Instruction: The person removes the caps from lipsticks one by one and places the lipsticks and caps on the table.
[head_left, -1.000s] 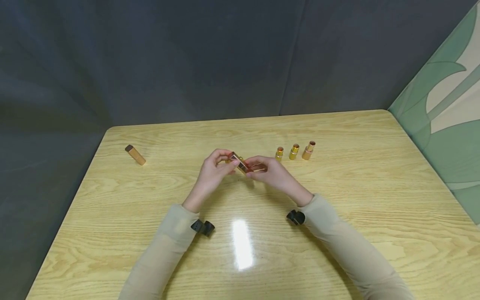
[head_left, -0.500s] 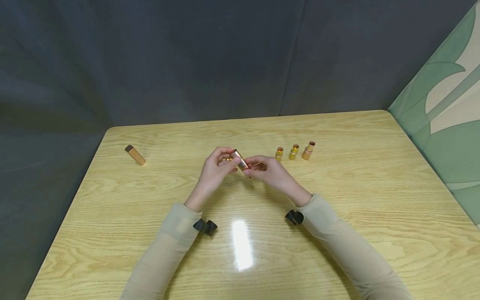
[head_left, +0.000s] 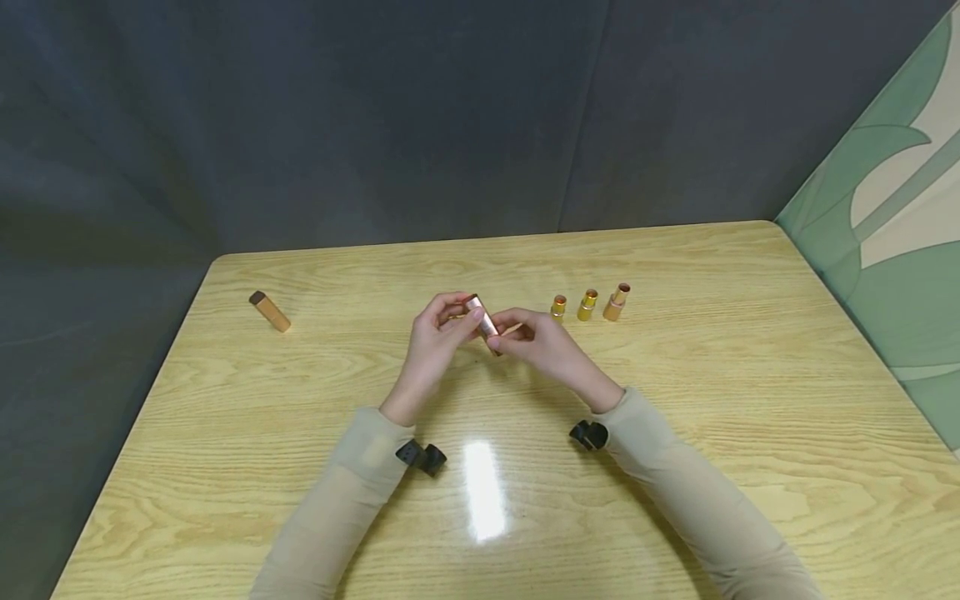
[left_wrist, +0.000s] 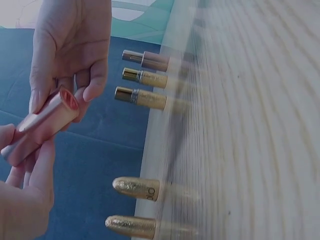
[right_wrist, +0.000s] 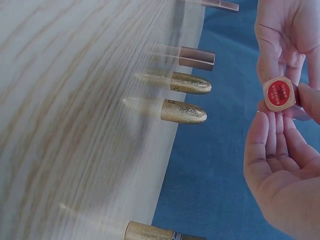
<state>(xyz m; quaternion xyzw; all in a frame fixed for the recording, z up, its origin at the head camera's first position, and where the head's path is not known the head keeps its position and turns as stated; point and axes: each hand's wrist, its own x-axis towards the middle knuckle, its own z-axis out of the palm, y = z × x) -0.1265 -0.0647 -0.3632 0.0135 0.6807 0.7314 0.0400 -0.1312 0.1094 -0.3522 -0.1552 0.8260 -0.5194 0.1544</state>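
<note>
A rose-gold, square-sided lipstick tube (head_left: 483,322) is held between both hands above the table. My left hand (head_left: 438,337) pinches its upper part, thumb on the near side. At its lower end, my right hand (head_left: 536,337) grips with thumb and fingers. A red label (right_wrist: 279,94) shows on the tube's end in the right wrist view. Beneath the hands, two gold bullet-shaped lipstick caps (left_wrist: 136,187) stand upright, seen in both wrist views. A rose-brown cap (right_wrist: 196,58) stands beside them in the right wrist view.
Two gold lipstick bases (head_left: 587,305) and one pinkish base (head_left: 617,302) stand in a row to the right. A copper-coloured tube with a dark top (head_left: 270,310) stands at the far left. A dark curtain (head_left: 390,125) hangs behind the wooden table (head_left: 675,367).
Both hands have turned the lipstick tube, so its lighter side now faces the head camera and it stands somewhat steeper. My left hand has shifted slightly right and away from me.
</note>
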